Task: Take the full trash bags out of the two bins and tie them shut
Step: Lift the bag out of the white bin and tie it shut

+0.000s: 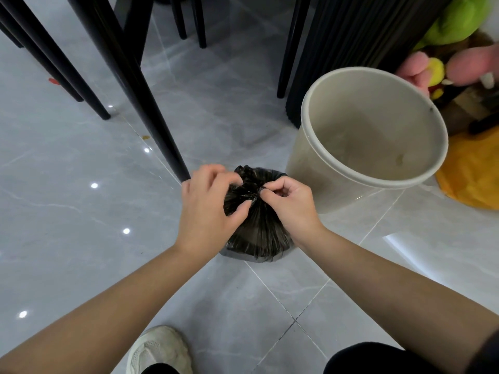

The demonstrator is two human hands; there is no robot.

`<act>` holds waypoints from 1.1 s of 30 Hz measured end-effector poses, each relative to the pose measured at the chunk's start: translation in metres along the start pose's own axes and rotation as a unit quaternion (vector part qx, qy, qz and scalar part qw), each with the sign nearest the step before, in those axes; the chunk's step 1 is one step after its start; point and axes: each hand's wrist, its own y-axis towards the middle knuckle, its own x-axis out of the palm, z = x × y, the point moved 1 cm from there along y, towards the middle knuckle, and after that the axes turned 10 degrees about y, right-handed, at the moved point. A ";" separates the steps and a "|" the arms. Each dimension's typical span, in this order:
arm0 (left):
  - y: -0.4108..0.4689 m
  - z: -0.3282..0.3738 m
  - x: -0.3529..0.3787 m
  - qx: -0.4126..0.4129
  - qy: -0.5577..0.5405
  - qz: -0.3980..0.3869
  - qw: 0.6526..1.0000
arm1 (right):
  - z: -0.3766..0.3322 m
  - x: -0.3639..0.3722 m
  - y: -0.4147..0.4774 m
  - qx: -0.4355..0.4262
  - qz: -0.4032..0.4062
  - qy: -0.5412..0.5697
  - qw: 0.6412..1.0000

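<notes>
Head view, left hand [206,209] gripping trash bag [260,233], right hand [290,205] pinching its neck (fingers curled)

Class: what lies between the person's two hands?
In the head view, the gathered neck of the black trash bag lies between the left hand and the right hand, both gripping it.

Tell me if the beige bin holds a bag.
No: the beige bin is bare inside; the black bag sits on the floor beside it.
</notes>
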 end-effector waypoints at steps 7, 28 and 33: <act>0.000 -0.001 0.027 -0.101 -0.102 -0.095 0.985 | 0.001 0.010 -0.006 -0.003 0.009 0.001 1.000; 0.018 -0.008 0.024 -0.106 -0.188 -0.155 0.964 | -0.003 0.001 -0.002 0.093 -0.157 0.131 0.975; 0.013 -0.009 0.027 -0.105 -0.181 -0.138 0.968 | -0.001 -0.001 -0.003 0.106 -0.156 0.140 0.972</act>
